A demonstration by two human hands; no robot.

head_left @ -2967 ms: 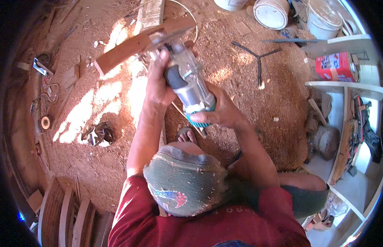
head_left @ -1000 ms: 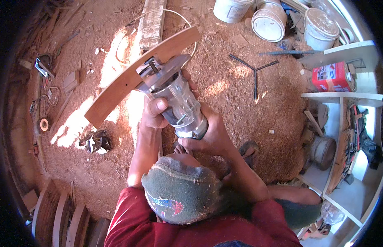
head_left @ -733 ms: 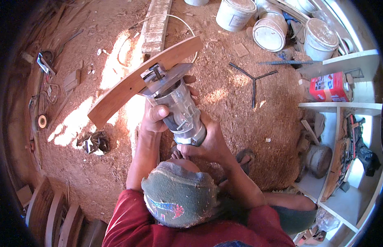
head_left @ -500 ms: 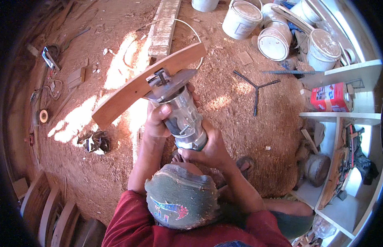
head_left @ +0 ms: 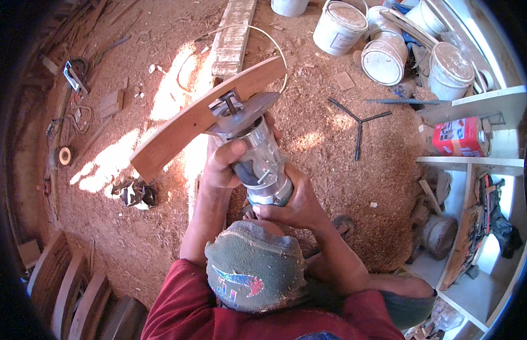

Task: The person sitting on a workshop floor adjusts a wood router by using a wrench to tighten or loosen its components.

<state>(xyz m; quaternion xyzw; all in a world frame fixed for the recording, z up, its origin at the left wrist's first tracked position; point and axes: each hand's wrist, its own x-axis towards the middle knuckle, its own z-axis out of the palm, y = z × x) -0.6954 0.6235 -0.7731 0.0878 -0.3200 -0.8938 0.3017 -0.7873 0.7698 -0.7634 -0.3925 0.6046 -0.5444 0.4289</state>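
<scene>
Both my hands hold a trim router (head_left: pixel 260 156) up in front of me, tilted, with its silver body and clear housing showing. My left hand (head_left: pixel 222 161) wraps its upper part just under the flat metal base (head_left: pixel 252 114), thumb along the housing. Around the lower end, my right hand (head_left: pixel 297 201) is closed. A curved wooden board (head_left: pixel 172 139) lies across the base, and the router's bit and collet show in an opening beside the board. Some fingers are hidden behind the router.
Sawdust covers the floor. White buckets (head_left: pixel 340 28) stand at the far right, near a three-armed metal rod (head_left: pixel 360 122). Shelves (head_left: pixel 473 161) with a red can (head_left: pixel 459 137) line the right side. Curved wooden pieces (head_left: pixel 70 294) rest at the lower left; a white cord (head_left: pixel 269 37) loops beyond the board.
The whole view has shifted slightly, so the surroundings sit a little further right. My hands keep the same grip on the router, and the board stays against its base.
</scene>
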